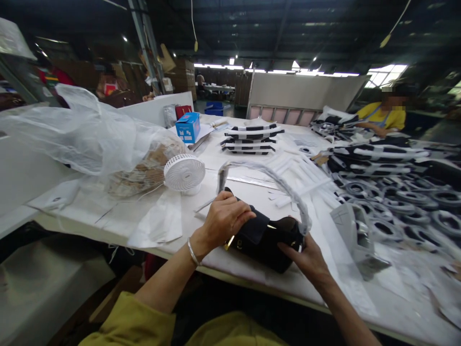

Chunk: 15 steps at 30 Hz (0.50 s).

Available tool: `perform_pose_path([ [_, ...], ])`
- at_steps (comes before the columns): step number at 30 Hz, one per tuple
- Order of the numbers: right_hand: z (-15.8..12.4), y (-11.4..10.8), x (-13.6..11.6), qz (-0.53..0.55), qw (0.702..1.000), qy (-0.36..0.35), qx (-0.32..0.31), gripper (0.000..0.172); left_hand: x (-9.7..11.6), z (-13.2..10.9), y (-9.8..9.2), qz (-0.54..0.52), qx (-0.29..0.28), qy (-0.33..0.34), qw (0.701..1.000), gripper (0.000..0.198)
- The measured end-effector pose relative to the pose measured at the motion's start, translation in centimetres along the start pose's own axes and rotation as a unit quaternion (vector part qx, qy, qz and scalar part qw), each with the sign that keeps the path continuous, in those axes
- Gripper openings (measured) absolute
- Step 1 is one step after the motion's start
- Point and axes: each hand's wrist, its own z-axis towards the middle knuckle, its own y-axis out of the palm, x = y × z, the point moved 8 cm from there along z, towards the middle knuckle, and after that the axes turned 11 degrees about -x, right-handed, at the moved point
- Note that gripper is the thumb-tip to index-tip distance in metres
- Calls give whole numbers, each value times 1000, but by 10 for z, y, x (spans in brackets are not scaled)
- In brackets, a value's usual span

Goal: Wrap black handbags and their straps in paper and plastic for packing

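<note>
A black handbag (266,252) with gold-coloured metal fittings lies at the front edge of the white table. Its arched handle (268,168), wrapped in clear or whitish film, stands up behind it. My left hand (228,216), with a bracelet at the wrist, is closed on the bag's upper left part by the flap. At the right end, my right hand (308,254) grips the side of the bag, thumb on the front and the other fingers mostly hidden behind it.
A small white fan (184,173) stands left of the bag, near a large plastic bag (108,139) and a blue box (188,127). Wrapped black-and-white pieces (252,139) are stacked behind. Rolled pieces (396,197) and a grey-white dispenser (351,230) lie right. A person in yellow (382,115) sits beyond.
</note>
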Motion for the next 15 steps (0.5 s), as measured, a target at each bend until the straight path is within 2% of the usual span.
perform_pose_path([
  [2, -1, -1, 5, 1, 1000, 19, 4, 60, -10, -10, -1, 21, -5, 6, 1000, 31],
  [4, -2, 0, 10, 5, 1000, 29, 5, 51, -26, -24, 5, 55, -34, 8, 998, 33],
  [7, 0, 1, 13, 15, 1000, 25, 0, 48, -46, -42, 16, 110, -86, 20, 990, 31],
  [9, 4, 0, 13, 28, 999, 19, -9, 47, -53, -47, 20, 133, -106, 22, 985, 29],
  [12, 14, -7, 12, 58, 998, 11, -32, 44, -46, -43, 18, 153, -109, 31, 982, 18],
  [15, 25, -16, 10, 81, 994, 25, -68, 46, -21, -35, 17, 150, -90, 60, 983, 10],
])
